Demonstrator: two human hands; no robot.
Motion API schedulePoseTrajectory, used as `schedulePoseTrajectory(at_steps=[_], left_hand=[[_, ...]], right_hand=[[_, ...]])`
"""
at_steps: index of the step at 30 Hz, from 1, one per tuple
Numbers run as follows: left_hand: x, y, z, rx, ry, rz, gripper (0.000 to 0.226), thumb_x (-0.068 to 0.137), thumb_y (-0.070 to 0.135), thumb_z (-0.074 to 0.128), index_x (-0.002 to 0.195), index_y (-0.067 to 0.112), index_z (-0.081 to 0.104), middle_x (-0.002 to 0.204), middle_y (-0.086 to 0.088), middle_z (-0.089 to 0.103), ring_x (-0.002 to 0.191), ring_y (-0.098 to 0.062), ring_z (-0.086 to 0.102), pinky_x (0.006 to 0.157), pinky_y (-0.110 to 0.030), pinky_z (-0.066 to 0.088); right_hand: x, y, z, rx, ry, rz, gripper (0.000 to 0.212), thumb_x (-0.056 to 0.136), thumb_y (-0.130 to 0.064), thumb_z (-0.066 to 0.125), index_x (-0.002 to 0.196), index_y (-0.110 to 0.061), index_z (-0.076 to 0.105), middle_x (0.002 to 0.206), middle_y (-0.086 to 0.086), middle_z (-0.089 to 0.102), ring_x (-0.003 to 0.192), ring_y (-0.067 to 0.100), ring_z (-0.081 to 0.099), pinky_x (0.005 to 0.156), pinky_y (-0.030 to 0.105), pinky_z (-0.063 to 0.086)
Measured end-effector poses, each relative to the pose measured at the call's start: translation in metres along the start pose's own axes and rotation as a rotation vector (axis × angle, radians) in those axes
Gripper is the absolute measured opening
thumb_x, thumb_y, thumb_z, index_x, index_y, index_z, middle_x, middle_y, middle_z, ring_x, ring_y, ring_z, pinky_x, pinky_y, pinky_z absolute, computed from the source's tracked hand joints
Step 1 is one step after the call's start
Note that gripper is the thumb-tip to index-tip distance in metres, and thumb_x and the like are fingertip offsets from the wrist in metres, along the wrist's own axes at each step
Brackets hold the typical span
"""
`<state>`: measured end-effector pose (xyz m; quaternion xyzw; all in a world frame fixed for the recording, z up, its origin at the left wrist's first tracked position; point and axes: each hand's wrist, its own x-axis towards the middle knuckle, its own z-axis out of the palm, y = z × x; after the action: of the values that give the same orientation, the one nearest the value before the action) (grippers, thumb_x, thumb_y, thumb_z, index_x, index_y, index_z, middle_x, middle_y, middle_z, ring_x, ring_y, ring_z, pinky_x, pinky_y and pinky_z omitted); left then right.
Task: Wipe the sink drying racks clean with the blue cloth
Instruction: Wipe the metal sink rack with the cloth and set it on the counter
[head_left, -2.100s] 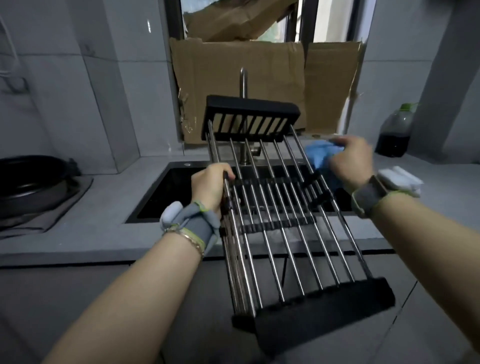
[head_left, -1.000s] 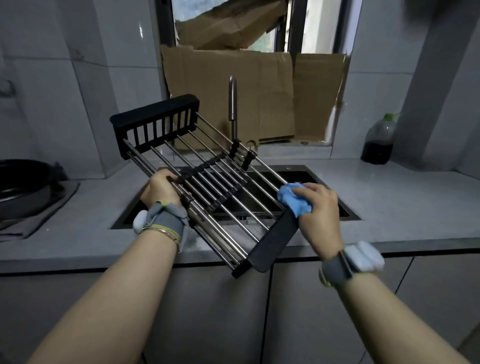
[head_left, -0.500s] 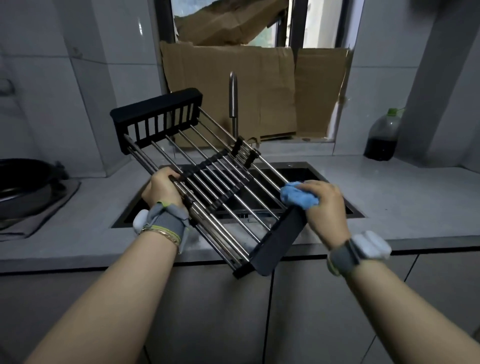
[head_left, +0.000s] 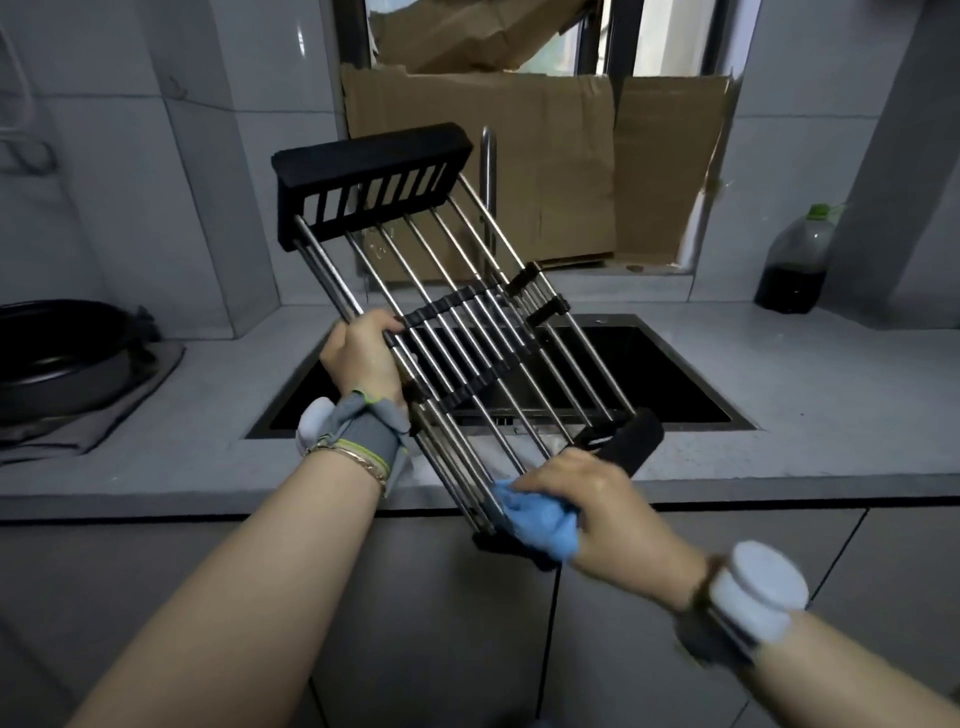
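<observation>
Rack (head_left: 441, 305): held in the air, tilted, its far end raised above the left hand (head_left: 363, 358) and its near end low at the right hand (head_left: 605, 506). It hangs over the sink (head_left: 675, 384) and the front edge of the bench (head_left: 831, 395). I note bright steel rods running lengthwise, in doubled bundles along the left side. The far end is capped by a black block with a row of upright slots. The near end carries a black bar. Short black cross-pieces clip the rods together about midway, just beyond the left hand's fingers.

Left hand: clenched around the left-side rods, near mid-length. A grey strap with a white unit sits on that wrist.

Right hand: grasping the cloth (head_left: 540, 519), which is blue and bunched, and pressing it against the near bar at its left corner. This hand is motion-blurred; a white unit is strapped to its wrist.

Beyond both hands: a tap (head_left: 487, 171) behind the rack, and cardboard (head_left: 545, 156) across the window. Far right of the right hand stands a bottle (head_left: 792, 265) with dark liquid and a green cap. I cannot read any writing on it. Far left of the left hand sits a dark pan (head_left: 57, 353).
</observation>
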<state>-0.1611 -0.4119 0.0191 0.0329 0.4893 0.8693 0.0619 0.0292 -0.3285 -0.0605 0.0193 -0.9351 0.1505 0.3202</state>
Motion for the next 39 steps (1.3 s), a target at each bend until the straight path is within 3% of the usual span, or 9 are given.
schedulePoseTrajectory(at_steps=[7,12,16,19,22,25,28,34,39], left_hand=[[-0.029,0.001,0.015,0.026,-0.162,-0.045,0.016,0.065,0.014,0.06,0.072,0.003,0.051,0.065,-0.01,0.044,0.049,-0.022,0.041,0.043,-0.024,0.035],[-0.047,0.01,0.03,0.042,-0.117,0.023,0.018,0.064,0.013,0.065,0.073,0.001,0.055,0.068,-0.009,0.049,0.061,-0.021,0.039,0.052,-0.026,0.035],[-0.043,0.014,0.031,0.02,-0.088,0.101,0.067,0.072,0.009,0.064,0.132,-0.012,0.042,0.141,-0.018,0.044,0.124,-0.035,0.044,0.098,-0.045,0.039],[-0.043,0.017,0.027,0.055,-0.123,0.141,0.055,0.065,0.015,0.066,0.113,-0.011,0.056,0.123,-0.02,0.058,0.111,-0.04,0.051,0.089,-0.047,0.042],[-0.048,0.018,0.027,0.054,-0.102,0.125,0.043,0.051,0.022,0.063,0.083,-0.007,0.059,0.115,-0.027,0.06,0.088,-0.042,0.054,0.074,-0.051,0.042],[-0.049,0.013,0.032,0.034,-0.127,0.136,0.046,0.039,0.026,0.062,0.073,-0.003,0.053,0.081,-0.017,0.06,0.076,-0.035,0.05,0.067,-0.044,0.044],[-0.038,0.006,0.032,0.038,-0.176,0.125,0.053,0.033,0.034,0.063,0.074,0.001,0.059,0.081,-0.025,0.059,0.075,-0.04,0.054,0.069,-0.052,0.045],[-0.04,0.009,0.022,-0.007,-0.271,0.037,0.016,0.078,-0.001,0.053,0.068,0.01,0.048,0.038,0.002,0.041,0.036,-0.016,0.041,0.043,-0.023,0.035],[-0.044,0.002,0.024,0.003,-0.349,0.038,0.021,0.079,-0.003,0.05,0.069,0.015,0.052,0.041,0.002,0.045,0.039,-0.014,0.048,0.044,-0.024,0.038]], right_hand=[[0.067,-0.004,-0.038,0.475,0.378,0.538,0.02,0.081,0.001,0.061,0.096,-0.013,0.061,0.082,-0.007,0.059,0.076,0.012,0.058,0.066,0.021,0.049],[0.064,-0.046,-0.014,0.647,0.042,0.492,0.027,0.079,0.0,0.061,0.089,-0.021,0.047,0.076,-0.008,0.052,0.061,-0.001,0.047,0.055,0.015,0.04],[0.032,-0.034,-0.009,0.251,-0.167,0.386,0.022,0.081,-0.012,0.061,0.079,-0.021,0.042,0.07,-0.007,0.05,0.066,0.01,0.049,0.06,0.024,0.037],[0.033,-0.03,-0.024,0.168,-0.402,0.371,0.019,0.082,-0.027,0.066,0.087,-0.014,0.053,0.076,-0.003,0.061,0.066,0.008,0.056,0.065,0.02,0.044],[0.045,-0.038,-0.035,0.671,-0.469,0.604,0.044,0.084,-0.04,0.061,0.106,-0.003,0.05,0.094,0.014,0.062,0.081,0.024,0.059,0.077,0.037,0.047],[0.062,-0.045,-0.028,1.233,-0.174,0.719,0.04,0.088,-0.042,0.048,0.096,-0.004,0.056,0.084,0.013,0.059,0.077,0.02,0.056,0.075,0.031,0.045],[0.064,-0.047,-0.02,0.957,-0.076,0.698,0.026,0.099,-0.017,0.034,0.097,-0.003,0.056,0.082,0.016,0.059,0.074,0.014,0.054,0.072,0.032,0.047],[0.046,-0.03,-0.018,0.223,-0.57,0.62,0.014,0.093,-0.013,0.048,0.097,-0.012,0.062,0.093,0.01,0.068,0.079,0.019,0.063,0.07,0.033,0.053],[0.064,-0.031,-0.007,0.372,0.009,0.603,0.01,0.088,-0.006,0.051,0.09,-0.004,0.061,0.082,0.008,0.062,0.078,0.017,0.058,0.07,0.029,0.045]])
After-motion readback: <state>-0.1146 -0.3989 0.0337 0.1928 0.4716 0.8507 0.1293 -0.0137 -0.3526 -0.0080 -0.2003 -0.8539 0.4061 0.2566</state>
